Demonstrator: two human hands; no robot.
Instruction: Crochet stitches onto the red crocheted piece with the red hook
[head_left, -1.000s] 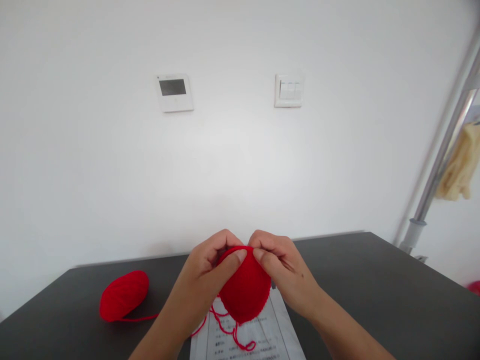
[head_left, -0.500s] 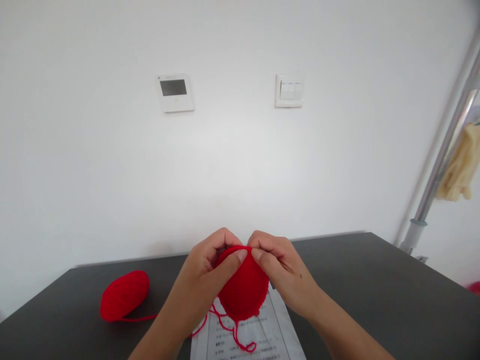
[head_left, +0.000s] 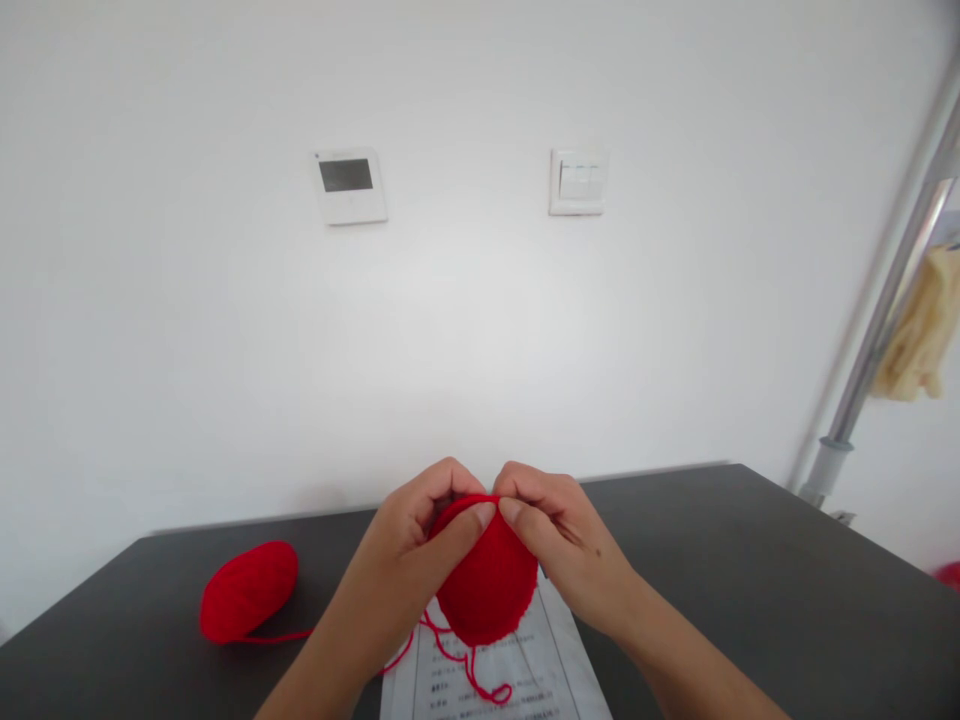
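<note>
A rounded red crocheted piece (head_left: 491, 590) hangs between my two hands above a printed sheet. My left hand (head_left: 424, 530) pinches its top edge, thumb in front and fingers curled behind. Close beside it, my right hand (head_left: 559, 535) pinches the same edge, the two thumb tips nearly meeting. Loose red yarn (head_left: 480, 685) trails below the piece and ends in a small loop on the paper. To the left lies a red ball of yarn (head_left: 249, 592), its strand running behind my left forearm. The fingertips behind the piece are hidden.
The printed sheet (head_left: 495, 690) lies on a dark table (head_left: 720, 580) that meets a white wall (head_left: 465, 330). On the wall are a panel with a small screen (head_left: 350, 188) and a light switch (head_left: 577, 183). At right stand a metal pole (head_left: 885, 330) and a hanging yellow cloth (head_left: 915, 330).
The crocheted piece has tilted and dropped very slightly, with its lower edge a bit lower over the paper. Both hands keep their pinch almost in place.
</note>
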